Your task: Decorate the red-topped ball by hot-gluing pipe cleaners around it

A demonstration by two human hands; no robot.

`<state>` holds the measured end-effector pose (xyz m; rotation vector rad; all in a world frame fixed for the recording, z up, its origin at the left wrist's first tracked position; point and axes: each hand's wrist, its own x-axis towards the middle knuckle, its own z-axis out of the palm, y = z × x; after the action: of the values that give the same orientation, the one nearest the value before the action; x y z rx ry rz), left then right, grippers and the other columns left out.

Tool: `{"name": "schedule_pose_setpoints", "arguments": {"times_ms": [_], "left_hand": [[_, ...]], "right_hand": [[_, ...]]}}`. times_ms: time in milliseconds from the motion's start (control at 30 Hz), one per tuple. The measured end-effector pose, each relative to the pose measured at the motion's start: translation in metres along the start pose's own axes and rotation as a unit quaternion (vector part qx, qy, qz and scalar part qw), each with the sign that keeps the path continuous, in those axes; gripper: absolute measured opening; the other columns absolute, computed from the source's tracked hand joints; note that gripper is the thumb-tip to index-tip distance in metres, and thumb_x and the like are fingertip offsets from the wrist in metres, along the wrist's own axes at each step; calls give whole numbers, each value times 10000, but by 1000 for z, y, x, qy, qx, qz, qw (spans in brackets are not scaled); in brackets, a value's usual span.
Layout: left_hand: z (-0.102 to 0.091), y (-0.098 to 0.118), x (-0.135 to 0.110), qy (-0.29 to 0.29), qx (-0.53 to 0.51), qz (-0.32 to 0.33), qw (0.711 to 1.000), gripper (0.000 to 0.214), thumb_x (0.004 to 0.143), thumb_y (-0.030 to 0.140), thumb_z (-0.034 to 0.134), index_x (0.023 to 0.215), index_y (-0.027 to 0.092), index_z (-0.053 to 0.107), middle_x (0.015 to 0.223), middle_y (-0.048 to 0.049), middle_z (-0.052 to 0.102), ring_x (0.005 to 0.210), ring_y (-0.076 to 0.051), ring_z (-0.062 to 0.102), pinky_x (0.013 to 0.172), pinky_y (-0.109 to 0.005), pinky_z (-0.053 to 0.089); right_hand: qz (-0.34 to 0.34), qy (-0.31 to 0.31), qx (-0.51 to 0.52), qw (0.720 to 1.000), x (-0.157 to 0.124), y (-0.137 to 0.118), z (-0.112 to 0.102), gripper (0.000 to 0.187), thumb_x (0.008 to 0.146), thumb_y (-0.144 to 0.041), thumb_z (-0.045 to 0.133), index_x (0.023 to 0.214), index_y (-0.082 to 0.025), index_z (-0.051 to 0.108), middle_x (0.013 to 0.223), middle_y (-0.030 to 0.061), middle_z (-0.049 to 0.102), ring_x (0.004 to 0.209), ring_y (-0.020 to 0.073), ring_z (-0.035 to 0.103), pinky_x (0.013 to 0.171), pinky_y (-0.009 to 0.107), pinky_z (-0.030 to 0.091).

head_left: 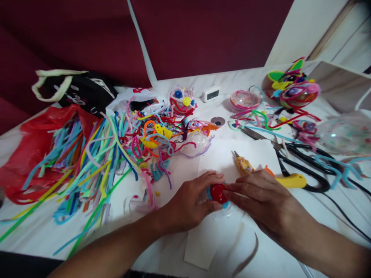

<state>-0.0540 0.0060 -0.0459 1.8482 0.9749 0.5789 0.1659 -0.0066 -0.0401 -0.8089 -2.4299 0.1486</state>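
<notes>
A small round red piece with a light-blue rim (218, 193) sits between my two hands over the white sheet. My left hand (193, 200) grips it from the left, thumb at its lower edge and fingers curved over the top. From the right, my right hand (265, 199) presses its closed fingertips against the piece. Something clear, like plastic, shows just below it; its full shape is hidden. Beyond my right hand lie a glue gun with a yellow decorated nozzle (243, 164) and a yellow handle (291, 181), partly covered by the hand.
Loose pipe cleaners (95, 162) spill from a red plastic bag (34, 143) at left. Black-handled scissors (307, 166) lie at right. Decorated clear balls (181, 98), a clear bowl-like half (245, 101), a digital timer (211, 94) and a black bag (84, 92) stand behind.
</notes>
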Motion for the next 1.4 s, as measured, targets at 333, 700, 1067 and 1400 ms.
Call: {"name": "schedule_pose_setpoints", "arguments": {"times_ms": [333, 700, 1067, 1400], "left_hand": [[-2, 0, -1, -16, 18, 3, 1000, 502, 827, 270, 673, 1295, 206, 502, 1435, -32, 465, 1391, -184, 335, 1176, -336, 263], [-5, 6, -1, -10, 34, 23, 999, 470, 833, 210, 642, 1281, 181, 502, 1397, -68, 506, 1352, -200, 402, 1158, -348, 308], [2, -10, -4, 25, 68, 100, 992, 464, 862, 286, 564, 1309, 226, 453, 1377, -84, 516, 1309, -238, 458, 1123, -386, 370], [2, -13, 1, 39, 105, 173, 978, 451, 893, 299, 526, 1320, 229, 400, 1361, -91, 527, 1280, -218, 492, 1101, -359, 401]], "right_hand": [[16, 51, -19, 998, 2, 3, 3, 236, 953, -188, 466, 970, -220, 699, 908, 5, 733, 842, 133, 635, 737, 286, 487], [-1, 60, -42, 997, 2, 4, 3, 243, 945, -142, 456, 953, -183, 696, 895, 12, 745, 826, 145, 643, 734, 301, 496], [12, 78, -32, 996, 7, 0, 5, 271, 952, -146, 447, 884, -197, 705, 884, 6, 740, 798, 133, 641, 733, 295, 493], [23, 89, -20, 996, 10, -1, 7, 305, 956, -142, 436, 791, -183, 688, 841, 20, 731, 738, 123, 625, 692, 284, 478]]}}
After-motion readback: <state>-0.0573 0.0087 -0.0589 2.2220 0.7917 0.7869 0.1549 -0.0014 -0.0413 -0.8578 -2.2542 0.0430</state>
